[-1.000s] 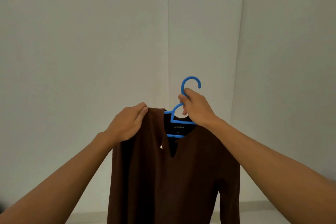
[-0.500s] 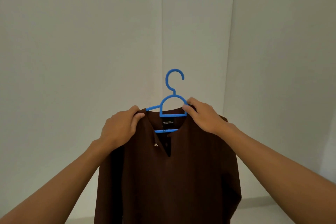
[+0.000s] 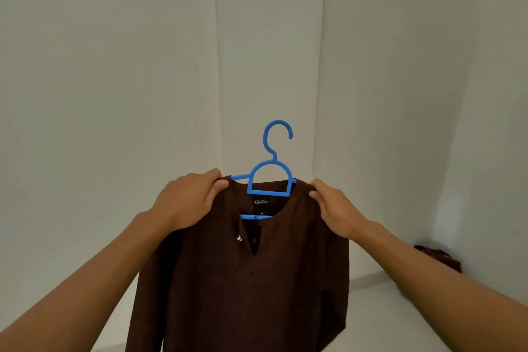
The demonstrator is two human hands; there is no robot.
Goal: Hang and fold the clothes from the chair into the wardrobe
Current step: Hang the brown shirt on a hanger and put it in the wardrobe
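A dark brown long-sleeved shirt (image 3: 243,288) hangs on a blue plastic hanger (image 3: 271,174) held up in front of me. The hanger's hook stands upright above the neckline, and its left arm pokes out of the collar. My left hand (image 3: 188,200) grips the shirt's left shoulder. My right hand (image 3: 334,208) pinches the right shoulder over the hanger's end. The shirt's lower part runs out of the frame's bottom.
White walls with a corner post (image 3: 268,51) fill the background. A dark brown piece of cloth (image 3: 440,257) lies low at the right, behind my right forearm. A pale floor (image 3: 385,323) shows at the bottom right.
My right hand left the hanger's neck and slid outward to the shirt's right shoulder. The hanger now sits level inside the collar with its hook upright.
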